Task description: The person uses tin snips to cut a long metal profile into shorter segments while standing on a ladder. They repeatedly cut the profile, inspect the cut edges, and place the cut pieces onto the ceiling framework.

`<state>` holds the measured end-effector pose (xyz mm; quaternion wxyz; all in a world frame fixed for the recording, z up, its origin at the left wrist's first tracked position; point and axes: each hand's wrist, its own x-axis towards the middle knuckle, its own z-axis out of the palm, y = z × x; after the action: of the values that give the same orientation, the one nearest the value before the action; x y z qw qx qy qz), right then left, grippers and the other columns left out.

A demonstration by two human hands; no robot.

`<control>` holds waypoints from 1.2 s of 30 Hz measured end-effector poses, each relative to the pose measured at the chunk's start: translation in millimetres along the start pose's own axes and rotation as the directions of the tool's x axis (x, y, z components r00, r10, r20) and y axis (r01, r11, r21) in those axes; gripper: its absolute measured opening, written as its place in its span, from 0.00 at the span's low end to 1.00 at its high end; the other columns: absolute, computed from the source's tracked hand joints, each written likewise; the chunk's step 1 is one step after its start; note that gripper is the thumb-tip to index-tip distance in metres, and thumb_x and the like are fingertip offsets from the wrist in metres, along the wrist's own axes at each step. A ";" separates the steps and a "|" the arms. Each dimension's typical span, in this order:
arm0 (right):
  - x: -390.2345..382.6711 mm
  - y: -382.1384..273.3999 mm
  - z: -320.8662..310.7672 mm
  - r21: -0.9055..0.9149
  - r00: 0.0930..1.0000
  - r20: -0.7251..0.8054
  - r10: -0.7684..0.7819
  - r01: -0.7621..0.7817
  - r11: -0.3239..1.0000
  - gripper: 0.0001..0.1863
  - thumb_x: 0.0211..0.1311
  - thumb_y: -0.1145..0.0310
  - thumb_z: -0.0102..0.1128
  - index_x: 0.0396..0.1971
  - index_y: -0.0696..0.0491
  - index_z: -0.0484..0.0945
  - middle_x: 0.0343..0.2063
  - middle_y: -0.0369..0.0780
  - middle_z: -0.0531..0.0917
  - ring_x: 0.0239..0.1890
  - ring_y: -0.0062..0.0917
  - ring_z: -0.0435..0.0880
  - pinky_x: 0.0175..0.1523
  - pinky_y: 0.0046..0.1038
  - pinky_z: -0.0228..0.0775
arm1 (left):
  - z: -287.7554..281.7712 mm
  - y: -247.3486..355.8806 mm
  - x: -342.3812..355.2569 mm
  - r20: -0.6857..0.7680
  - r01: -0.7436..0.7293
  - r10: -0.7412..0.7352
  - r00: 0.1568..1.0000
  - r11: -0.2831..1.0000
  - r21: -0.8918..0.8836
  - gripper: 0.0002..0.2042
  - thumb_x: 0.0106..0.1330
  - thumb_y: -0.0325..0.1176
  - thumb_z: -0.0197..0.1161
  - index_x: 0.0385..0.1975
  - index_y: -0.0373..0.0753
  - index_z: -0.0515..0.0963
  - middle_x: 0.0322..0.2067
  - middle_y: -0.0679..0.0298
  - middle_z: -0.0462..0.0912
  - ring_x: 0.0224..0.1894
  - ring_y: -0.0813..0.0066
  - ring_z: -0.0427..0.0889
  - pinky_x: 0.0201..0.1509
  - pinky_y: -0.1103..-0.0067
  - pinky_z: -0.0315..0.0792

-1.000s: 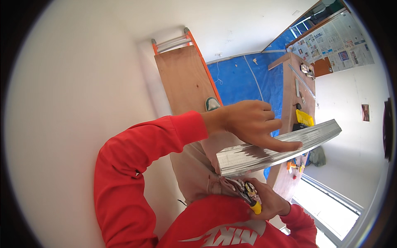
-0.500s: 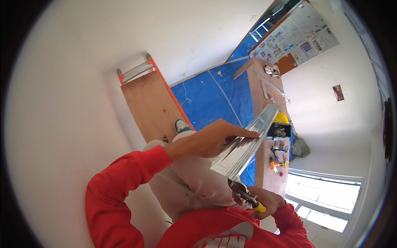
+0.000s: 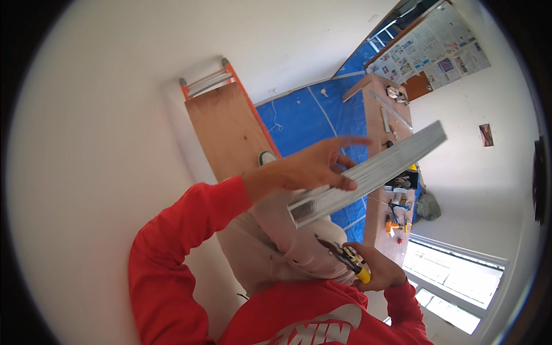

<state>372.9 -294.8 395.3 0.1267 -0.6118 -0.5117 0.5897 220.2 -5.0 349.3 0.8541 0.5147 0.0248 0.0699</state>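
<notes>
My left hand (image 3: 325, 167) has a length of silvery metal channel (image 3: 382, 172), its thumb on the near part and its index finger stretched out above. The other fingers are bent beside the channel's edge. The channel slants up to the right, its open end low at the left over my lap. In my right hand (image 3: 379, 270) is a pair of tin snips (image 3: 351, 260) with yellow on the handles. Their dark jaws point up and left, below the channel's lower end and apart from it.
A plywood-topped platform with orange rails (image 3: 230, 129) stands along the left wall, with my shoe on it. Blue sheeting (image 3: 293, 129) covers the floor. On the right, a long wooden bench (image 3: 376, 224) bears an orange power drill (image 3: 392, 223), a black toolbox (image 3: 407, 180) and metal strips.
The channel has swung clockwise to a flatter slant, and its lower end has come away from the snips. My left index finger has stretched out. The whole view has shifted slightly.
</notes>
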 end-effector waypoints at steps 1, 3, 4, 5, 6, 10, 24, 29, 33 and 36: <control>-0.3 -1.2 0.8 0.030 1.000 -0.001 0.010 -0.010 0.999 0.52 0.45 0.62 0.76 0.72 0.61 0.63 0.54 0.53 0.83 0.57 0.45 0.83 0.60 0.38 0.75 | -3.0 -1.0 0.2 -0.029 0.009 -0.008 1.000 1.000 0.010 0.34 0.73 0.36 0.69 0.77 0.36 0.65 0.55 0.52 0.86 0.53 0.70 0.86 0.54 0.75 0.80; 1.1 -4.3 1.3 0.056 0.999 -0.022 0.032 -0.031 0.998 0.50 0.44 0.64 0.74 0.71 0.61 0.64 0.50 0.51 0.83 0.51 0.45 0.84 0.57 0.39 0.76 | -7.4 -1.3 3.9 -0.053 0.026 -0.026 0.998 1.000 -0.008 0.35 0.74 0.38 0.68 0.77 0.35 0.64 0.55 0.52 0.86 0.52 0.70 0.86 0.54 0.76 0.80; 1.6 -6.4 2.1 0.055 0.998 -0.032 0.050 -0.049 0.997 0.49 0.44 0.65 0.73 0.70 0.61 0.64 0.49 0.51 0.84 0.49 0.44 0.85 0.56 0.39 0.76 | -8.0 -0.9 5.5 -0.050 0.044 -0.046 0.998 0.998 -0.039 0.33 0.75 0.39 0.67 0.76 0.34 0.65 0.54 0.52 0.86 0.51 0.71 0.86 0.54 0.76 0.80; 2.5 -8.6 2.2 0.055 0.997 -0.043 0.064 -0.062 0.997 0.48 0.44 0.65 0.73 0.70 0.61 0.64 0.47 0.51 0.84 0.48 0.44 0.85 0.56 0.39 0.77 | -7.3 0.1 6.8 -0.056 0.061 -0.065 0.996 0.996 -0.068 0.32 0.76 0.39 0.66 0.75 0.33 0.67 0.53 0.53 0.86 0.51 0.72 0.86 0.54 0.77 0.80; 3.9 -10.6 2.8 0.034 0.997 -0.053 0.047 -0.045 0.998 0.48 0.45 0.66 0.72 0.70 0.61 0.64 0.46 0.50 0.84 0.47 0.43 0.85 0.55 0.39 0.77 | -5.7 0.8 8.0 -0.072 0.097 -0.103 0.992 0.992 -0.083 0.31 0.76 0.40 0.67 0.75 0.34 0.67 0.54 0.54 0.86 0.51 0.73 0.85 0.55 0.78 0.79; 6.5 -15.9 4.6 0.013 0.997 -0.070 0.024 -0.024 1.000 0.46 0.45 0.67 0.69 0.69 0.61 0.64 0.44 0.49 0.83 0.45 0.42 0.84 0.53 0.38 0.76 | -3.3 3.5 10.1 -0.142 0.157 -0.155 0.978 0.988 0.005 0.34 0.74 0.46 0.70 0.74 0.34 0.69 0.55 0.57 0.85 0.52 0.77 0.84 0.55 0.80 0.78; 24.0 -32.7 12.5 0.196 0.995 0.018 -0.099 0.094 0.976 0.47 0.45 0.68 0.67 0.71 0.61 0.62 0.45 0.50 0.82 0.45 0.41 0.82 0.53 0.37 0.75 | 2.9 9.8 3.0 -0.119 -0.020 0.026 0.993 0.998 0.059 0.43 0.62 0.44 0.76 0.74 0.29 0.66 0.52 0.51 0.85 0.48 0.68 0.85 0.53 0.76 0.76; 28.8 -31.5 14.5 0.237 0.995 0.033 -0.096 0.086 0.968 0.48 0.44 0.68 0.68 0.71 0.61 0.62 0.43 0.49 0.81 0.44 0.40 0.82 0.53 0.36 0.74 | 3.8 7.1 2.6 -0.084 -0.077 0.082 0.993 0.995 0.064 0.41 0.62 0.45 0.72 0.73 0.28 0.68 0.50 0.52 0.86 0.47 0.70 0.85 0.51 0.76 0.76; 30.1 -28.3 14.6 0.243 0.993 0.031 -0.117 0.106 0.964 0.48 0.44 0.69 0.68 0.71 0.61 0.62 0.42 0.47 0.81 0.44 0.39 0.82 0.53 0.35 0.74 | 2.4 5.4 3.5 -0.075 -0.037 0.043 0.996 0.996 0.077 0.45 0.66 0.45 0.75 0.76 0.26 0.61 0.49 0.57 0.84 0.48 0.77 0.83 0.52 0.80 0.76; 31.6 -27.6 15.0 0.248 0.990 0.024 -0.137 0.126 0.961 0.49 0.44 0.69 0.68 0.72 0.61 0.61 0.43 0.47 0.81 0.44 0.39 0.82 0.53 0.35 0.74 | 0.5 5.7 5.7 -0.081 -0.078 0.083 0.993 0.995 0.058 0.44 0.66 0.44 0.74 0.77 0.27 0.61 0.49 0.57 0.84 0.47 0.77 0.83 0.51 0.80 0.77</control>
<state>340.0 -264.7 393.4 0.2297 -0.5439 -0.4769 0.6512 225.4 -2.0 354.7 0.8345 0.5351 0.0413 0.1248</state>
